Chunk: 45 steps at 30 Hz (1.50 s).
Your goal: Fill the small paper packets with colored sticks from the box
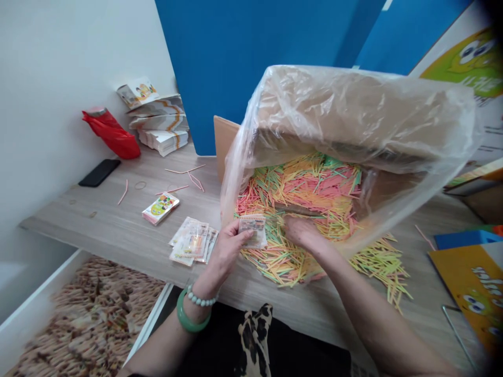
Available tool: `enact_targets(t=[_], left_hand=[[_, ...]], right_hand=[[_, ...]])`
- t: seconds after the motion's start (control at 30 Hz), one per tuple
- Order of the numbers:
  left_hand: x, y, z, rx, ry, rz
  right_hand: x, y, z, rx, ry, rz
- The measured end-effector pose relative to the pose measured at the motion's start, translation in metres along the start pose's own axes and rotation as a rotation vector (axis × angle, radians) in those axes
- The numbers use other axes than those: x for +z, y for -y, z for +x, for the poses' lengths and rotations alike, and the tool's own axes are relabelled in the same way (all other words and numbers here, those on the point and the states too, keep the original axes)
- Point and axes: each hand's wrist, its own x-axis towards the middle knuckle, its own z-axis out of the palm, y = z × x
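My left hand (230, 242) pinches a small printed clear packet (252, 231) between thumb and fingers, at the near left of a pile of thin coloured sticks (310, 180). Pink, yellow, orange and green sticks fill a cardboard box (365, 107) lined with a clear plastic bag (271, 97) and spill over its near side. My right hand (302, 230) reaches among the sticks, and its fingers cannot be made out. Left of my left hand lies a small stack of similar packets (194, 240).
On the tabletop (129, 235) are a deck of printed cards (160, 208), loose pink-striped sticks, a black phone (99, 173), a red bag (111, 133) and stacked leaflets (161, 120). An open drawer (94, 309) full of brownish pieces sits below left. Printed cartons (471, 277) stand at right.
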Motion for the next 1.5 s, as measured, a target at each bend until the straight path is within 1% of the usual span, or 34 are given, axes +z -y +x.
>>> enact_targets(t=[0.03, 0.1, 0.17, 0.23, 0.3, 0.37, 0.43, 0.53, 0.63, 0.7, 0.77, 0.87, 0.97, 1.03, 1.1, 1.13, 1.2, 1.27, 1.33, 1.4, 1.5], left_hand=[[-0.001, 0.0, 0.0, 0.0, -0.002, 0.0], [-0.001, 0.001, 0.001, -0.002, -0.006, 0.0], [0.0, 0.001, 0.001, -0.01, -0.005, -0.002], [0.003, 0.0, 0.001, -0.02, -0.003, 0.001], [0.006, -0.002, 0.001, -0.019, -0.011, 0.023], [0.01, -0.005, 0.001, -0.011, -0.016, 0.048], [0.012, -0.006, 0.0, -0.001, -0.013, 0.063], [0.014, -0.006, 0.0, 0.007, -0.007, 0.071], [0.015, -0.004, 0.0, -0.009, -0.021, 0.081], [0.016, -0.005, -0.001, -0.031, -0.015, 0.078], [0.016, -0.006, -0.002, -0.039, 0.0, 0.073], [0.015, -0.008, -0.003, -0.014, 0.015, 0.061], [0.014, -0.008, -0.003, 0.01, 0.022, 0.046], [0.012, -0.006, -0.002, 0.0, 0.022, 0.049], [0.009, -0.005, -0.001, -0.022, 0.014, 0.058], [0.007, -0.005, -0.001, -0.031, 0.011, 0.062], [0.004, -0.006, -0.001, -0.027, -0.002, 0.062], [0.002, -0.007, -0.002, -0.01, -0.013, 0.049], [0.003, -0.009, -0.002, -0.003, -0.011, 0.039], [0.004, -0.009, -0.002, -0.008, -0.002, 0.037], [0.006, -0.009, -0.001, -0.018, -0.004, 0.045]], right_hand=[[0.001, -0.007, -0.003, -0.007, -0.016, 0.07], [0.004, -0.021, -0.01, -0.046, -0.073, 0.309], [0.009, -0.032, -0.015, -0.075, -0.172, 0.607], [0.017, -0.038, -0.018, -0.046, -0.264, 0.834], [0.025, -0.041, -0.02, 0.014, -0.333, 0.967], [0.03, -0.042, -0.021, 0.053, -0.357, 1.003], [0.031, -0.044, -0.024, 0.07, -0.348, 0.934], [0.026, -0.042, -0.03, 0.008, -0.288, 0.668], [0.02, -0.034, -0.035, -0.126, -0.155, 0.409], [0.018, -0.026, -0.037, -0.192, -0.078, 0.316], [0.019, -0.018, -0.037, -0.208, -0.031, 0.267], [0.022, -0.006, -0.034, -0.158, 0.017, 0.198], [0.021, 0.004, -0.028, -0.036, 0.039, 0.12], [0.019, 0.005, -0.024, 0.055, 0.037, 0.114], [0.017, -0.002, -0.022, 0.109, -0.007, 0.203], [0.017, -0.008, -0.021, 0.108, -0.054, 0.294], [0.019, -0.023, -0.02, 0.034, -0.169, 0.538], [0.024, -0.037, -0.02, -0.09, -0.28, 0.774], [0.029, -0.046, -0.02, -0.146, -0.383, 0.938], [0.032, -0.048, -0.02, -0.11, -0.473, 1.054], [0.034, -0.038, -0.018, -0.057, -0.52, 1.232]])
